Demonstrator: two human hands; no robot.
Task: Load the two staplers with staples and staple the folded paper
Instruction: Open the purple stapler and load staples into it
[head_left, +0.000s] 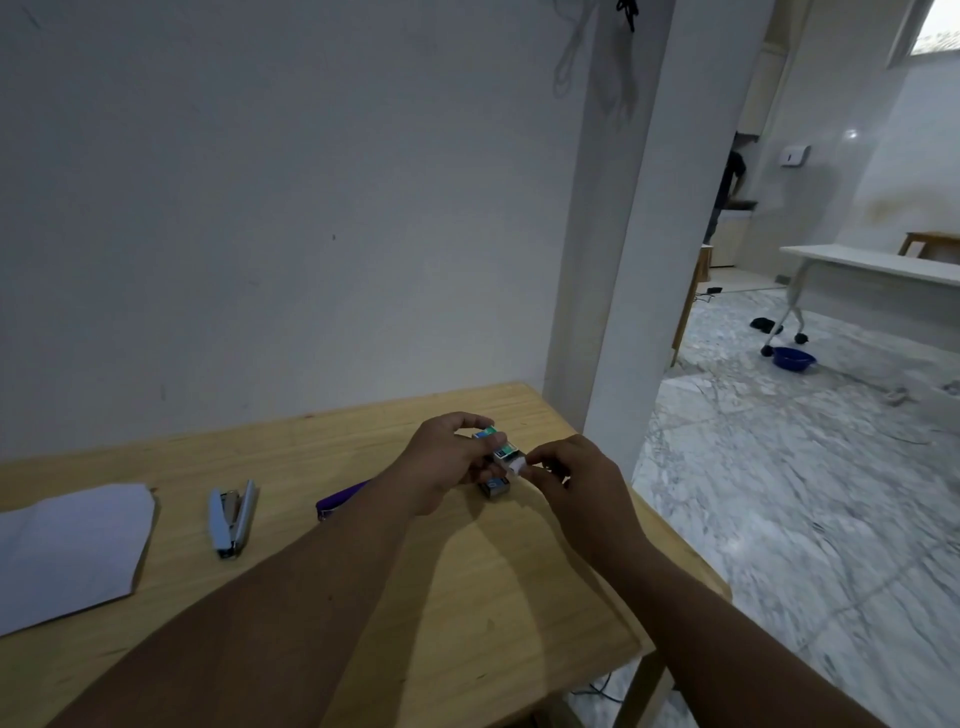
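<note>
Head view showed a small staple box (492, 440) held above the far right part of the wooden table (467, 597). The left hand (447, 462) gripped this box with curled fingers, and the right hand (576, 473) pinched a small white piece (517, 467) at its open end — whether it was a flap or an inner tray, I could not tell. A second small box (494, 487) lay on the table just under the hands. A purple stapler (340, 501) lay to the left, partly hidden behind the left forearm. Farther left lay a light blue stapler (232, 518) — opened, its two arms apart — and then the folded paper (72, 551) at the left edge.
</note>
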